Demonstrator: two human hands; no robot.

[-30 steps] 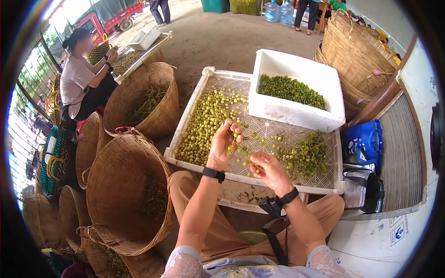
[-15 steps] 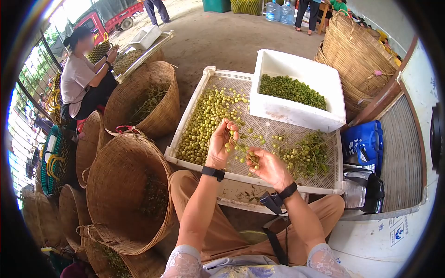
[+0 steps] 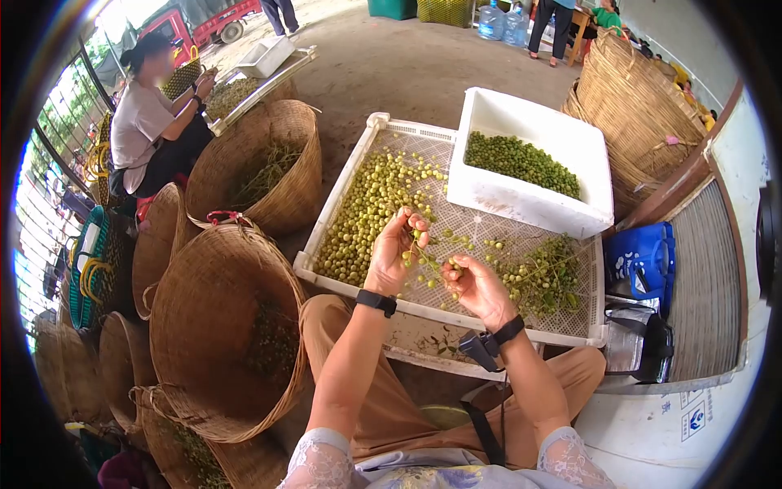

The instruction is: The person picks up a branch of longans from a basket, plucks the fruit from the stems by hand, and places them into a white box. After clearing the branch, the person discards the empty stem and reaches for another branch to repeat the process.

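My left hand (image 3: 395, 248) is closed on a thin sprig of green berries (image 3: 420, 253) above the white mesh tray (image 3: 476, 218). To its lower right, my right hand (image 3: 481, 292) is closed in a pinch, with a green berry showing at its fingertips. Loose yellow-green berries (image 3: 358, 216) cover the tray's left side. A heap of leafy berry sprigs (image 3: 544, 275) lies on its right side. Across the tray's back right corner sits a white foam box (image 3: 529, 204) holding smaller, darker green berries (image 3: 521, 165).
Large wicker baskets (image 3: 213, 326) stand at my left, one holding stems. Tall stacked baskets (image 3: 635, 106) rise at the back right. A blue bag (image 3: 639, 257) is beside the tray. A co-worker (image 3: 155, 122) sits at the far left by another tray.
My right hand has turned slightly and its fingers have drawn closer together around the berry. My left hand stays almost in place on the sprig. The whole view has shifted slightly.
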